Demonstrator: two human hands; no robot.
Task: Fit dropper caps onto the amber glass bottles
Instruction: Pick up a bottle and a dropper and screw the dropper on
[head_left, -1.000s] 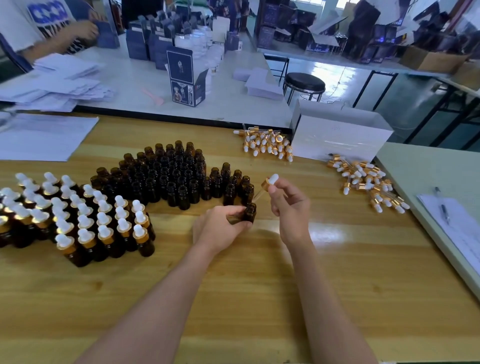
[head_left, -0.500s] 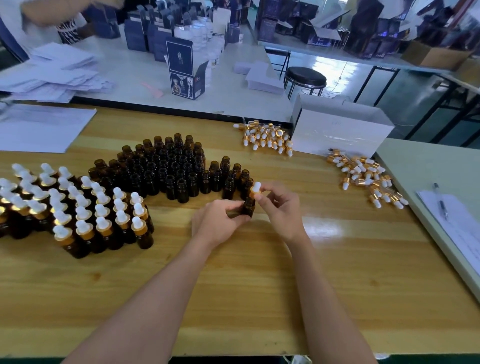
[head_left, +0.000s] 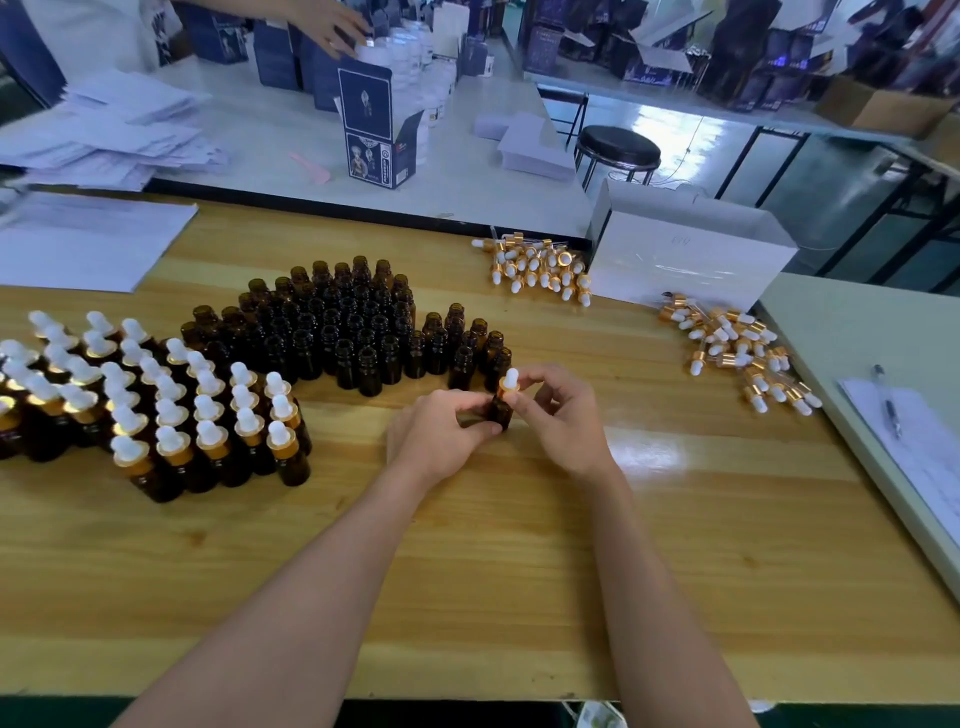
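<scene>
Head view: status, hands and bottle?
Left hand grips amber bottle. Right hand pinches dropper cap on its neck. Uncapped bottles close behind.

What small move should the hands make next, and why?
Probably the right hand should twist the dropper cap tight. It pinches the cap, which already sits on the neck of the amber bottle that the left hand grips upright.

Held bottle (head_left: 501, 410) half hidden by left hand (head_left: 441, 434); capped bottles (head_left: 156, 410) cropped left.
</scene>
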